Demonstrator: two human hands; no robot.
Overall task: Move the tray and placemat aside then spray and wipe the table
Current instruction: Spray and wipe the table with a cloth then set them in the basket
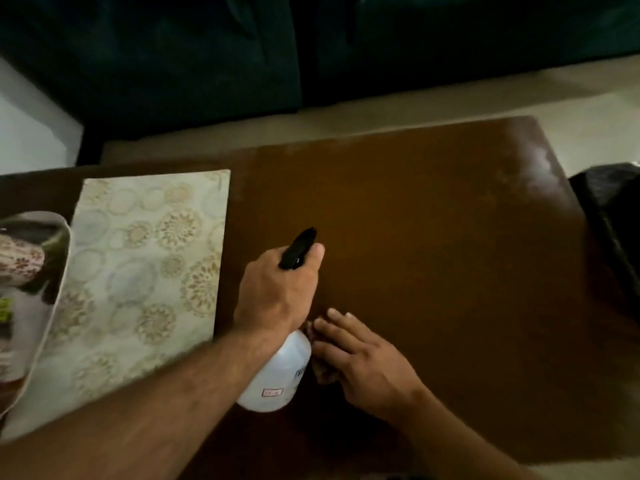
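My left hand point(277, 292) grips a white spray bottle point(277, 375) by its black trigger head, nozzle pointing out over the brown table point(433, 237). Just right of the bottle, my right hand point(360, 362) lies flat on a brownish cloth point(322, 370), mostly hidden under the fingers, pressed against the tabletop. The floral placemat point(145, 271) lies on the table's left part. A white tray point(38, 299) with a patterned cup on it overlaps the placemat's left edge.
A dark sofa point(311, 46) runs along the far side beyond a strip of pale floor. A black object point(613, 220) sits off the table's right edge. A worn pale patch marks the table's far right corner.
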